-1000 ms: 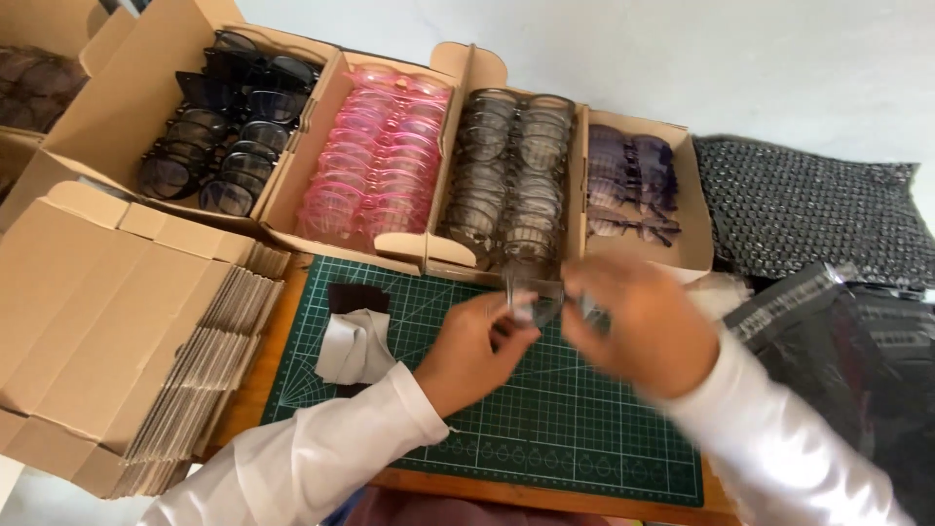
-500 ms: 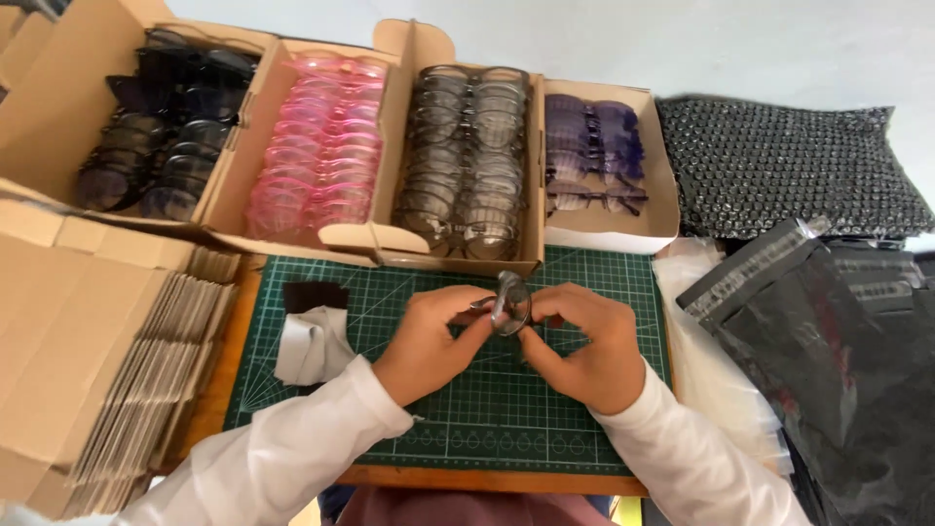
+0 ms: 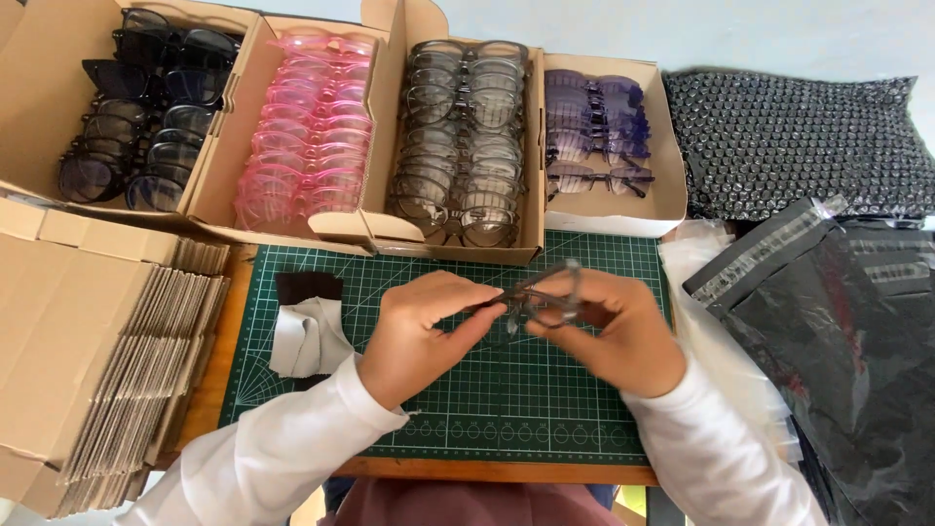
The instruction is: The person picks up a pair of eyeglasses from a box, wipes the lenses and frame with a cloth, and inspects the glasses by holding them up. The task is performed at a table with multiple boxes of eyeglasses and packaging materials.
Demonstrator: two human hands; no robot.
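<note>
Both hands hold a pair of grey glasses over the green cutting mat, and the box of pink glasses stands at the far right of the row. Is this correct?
Not quite. In the head view the box of pink glasses is second from the left; the purple glasses are far right. The rest holds: both hands, grey glasses, green cutting mat.

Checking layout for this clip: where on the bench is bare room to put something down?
Bare green cutting mat lies below both hands, toward its near edge, and as a strip beside the grey cloth. Cardboard boxes of glasses crowd the back; black mailer bags fill the right.
</note>
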